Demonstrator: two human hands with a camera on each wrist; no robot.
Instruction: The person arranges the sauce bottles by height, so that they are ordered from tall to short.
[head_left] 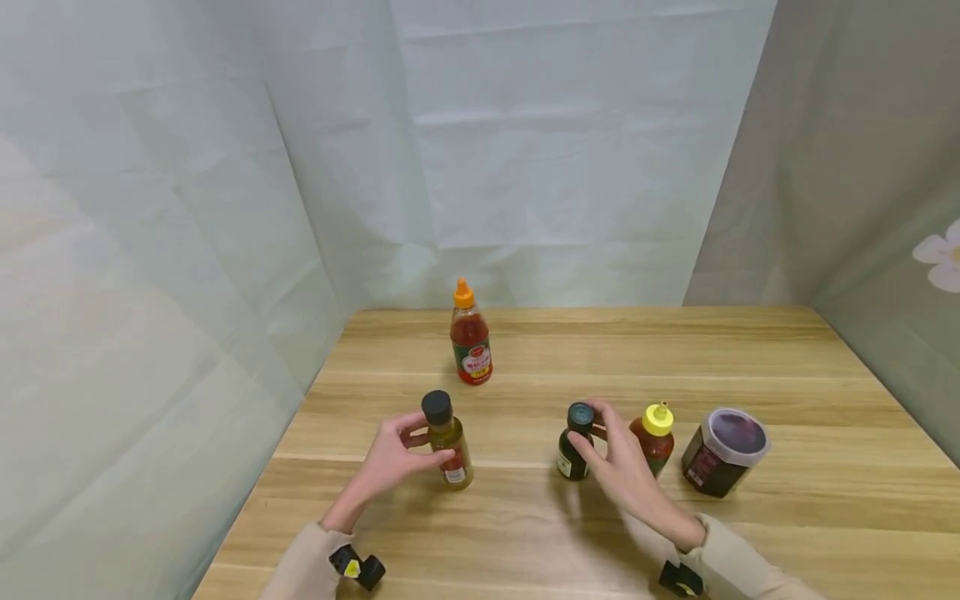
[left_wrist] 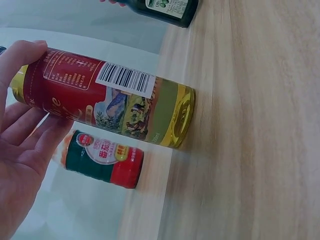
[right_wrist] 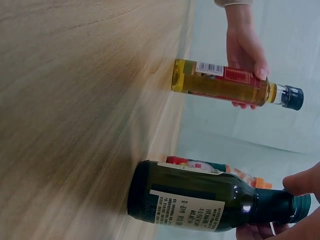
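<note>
My left hand (head_left: 390, 457) grips a clear bottle of yellow oil (head_left: 456, 473) with a black cap and a red label, its thumb and fingers around the upper body. To the right, my right hand (head_left: 624, 467) holds a dark green bottle (head_left: 572, 463) by its neck, just below the cap. A cream label with printed text faces the camera in the right wrist view, where the same dark bottle (right_wrist: 190, 200) appears close up. Both bottles are upright. Whether their bases touch the table or hover slightly above it, I cannot tell.
Behind the oil stands a red sauce bottle (head_left: 471, 348) with an orange tip. Right of my right hand are a yellow-capped sauce bottle (head_left: 654, 442), partly hidden by that hand, and a dark jar (head_left: 718, 458) with a pale lid. Curtains (head_left: 570, 167) surround the wooden table (head_left: 750, 350).
</note>
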